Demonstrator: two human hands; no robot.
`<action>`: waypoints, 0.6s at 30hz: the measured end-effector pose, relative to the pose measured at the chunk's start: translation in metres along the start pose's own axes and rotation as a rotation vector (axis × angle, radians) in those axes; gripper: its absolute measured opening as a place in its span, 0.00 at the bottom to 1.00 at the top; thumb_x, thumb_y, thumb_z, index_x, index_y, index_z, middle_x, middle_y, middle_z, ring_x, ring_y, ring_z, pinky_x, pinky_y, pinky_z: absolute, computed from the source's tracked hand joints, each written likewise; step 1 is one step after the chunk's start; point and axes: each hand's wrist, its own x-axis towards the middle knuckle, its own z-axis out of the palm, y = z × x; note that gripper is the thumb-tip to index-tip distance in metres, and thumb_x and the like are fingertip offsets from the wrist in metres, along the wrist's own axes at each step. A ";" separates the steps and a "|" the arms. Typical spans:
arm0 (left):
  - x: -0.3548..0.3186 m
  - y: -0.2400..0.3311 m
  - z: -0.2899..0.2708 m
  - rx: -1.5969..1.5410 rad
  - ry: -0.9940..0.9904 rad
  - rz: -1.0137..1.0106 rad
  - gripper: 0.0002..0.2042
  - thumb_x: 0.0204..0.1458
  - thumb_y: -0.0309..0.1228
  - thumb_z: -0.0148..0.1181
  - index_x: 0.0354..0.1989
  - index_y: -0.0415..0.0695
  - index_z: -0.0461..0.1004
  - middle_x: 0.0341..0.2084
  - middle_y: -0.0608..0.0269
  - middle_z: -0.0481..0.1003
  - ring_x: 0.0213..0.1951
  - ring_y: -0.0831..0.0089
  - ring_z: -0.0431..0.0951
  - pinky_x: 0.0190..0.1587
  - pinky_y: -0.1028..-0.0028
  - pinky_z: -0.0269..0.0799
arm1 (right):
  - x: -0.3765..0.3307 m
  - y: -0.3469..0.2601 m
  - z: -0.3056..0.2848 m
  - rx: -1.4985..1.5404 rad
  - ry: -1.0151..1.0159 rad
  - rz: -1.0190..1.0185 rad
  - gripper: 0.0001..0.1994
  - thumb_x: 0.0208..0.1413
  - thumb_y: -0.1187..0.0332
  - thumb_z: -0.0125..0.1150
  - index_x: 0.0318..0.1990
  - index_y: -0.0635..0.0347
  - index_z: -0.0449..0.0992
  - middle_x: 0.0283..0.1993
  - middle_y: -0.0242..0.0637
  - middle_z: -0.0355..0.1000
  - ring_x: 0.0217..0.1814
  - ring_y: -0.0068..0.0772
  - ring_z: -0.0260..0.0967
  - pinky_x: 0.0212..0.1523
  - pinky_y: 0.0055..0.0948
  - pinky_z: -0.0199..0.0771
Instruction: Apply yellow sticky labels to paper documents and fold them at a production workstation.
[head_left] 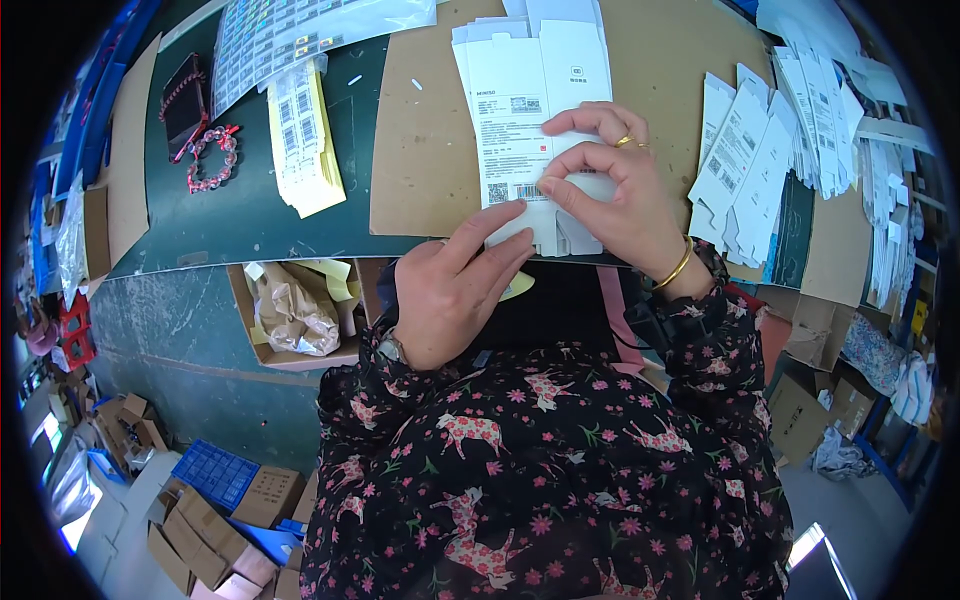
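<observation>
A stack of flat, folded white cartons [505, 75] with printed text and a barcode lies before me on a brown cardboard sheet [420, 150]. My left hand [445, 295] reaches over the table's front edge, its first two fingers stretched out onto the top carton's lower end; its thumb is hidden. My right hand [620, 185], with a gold ring and bangle, rests on the same carton. Its thumb and forefinger tips are pinched together beside the barcode, and whatever is between them is too small to make out. A pale yellow piece [519, 285] shows below the left fingers.
Yellow-backed barcode label sheets [305, 140], a bead bracelet [213, 160] and a dark phone [184, 105] lie left. Plastic-covered sheets [300, 40] are behind them. More flat cartons [740, 160] fan out right. An open box with crumpled brown paper [295, 310] sits below the table edge.
</observation>
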 end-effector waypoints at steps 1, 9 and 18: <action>0.000 0.000 0.000 0.000 0.000 0.000 0.14 0.51 0.24 0.77 0.47 0.46 0.87 0.51 0.63 0.83 0.26 0.71 0.79 0.29 0.71 0.76 | 0.000 0.000 0.000 0.000 0.000 0.000 0.03 0.55 0.70 0.77 0.34 0.54 0.87 0.61 0.27 0.77 0.73 0.40 0.59 0.75 0.41 0.57; -0.001 0.000 0.001 0.002 0.011 -0.006 0.15 0.51 0.23 0.77 0.48 0.47 0.87 0.50 0.63 0.83 0.24 0.72 0.77 0.28 0.72 0.74 | 0.000 0.001 0.000 0.012 -0.004 0.021 0.03 0.55 0.70 0.77 0.34 0.54 0.87 0.62 0.26 0.77 0.74 0.39 0.58 0.76 0.41 0.56; -0.002 -0.002 0.003 -0.009 0.022 0.002 0.16 0.50 0.23 0.77 0.48 0.48 0.87 0.49 0.63 0.83 0.24 0.72 0.77 0.27 0.72 0.73 | 0.001 0.002 -0.004 0.013 -0.034 0.015 0.03 0.56 0.69 0.76 0.35 0.54 0.87 0.62 0.26 0.77 0.75 0.39 0.57 0.77 0.41 0.55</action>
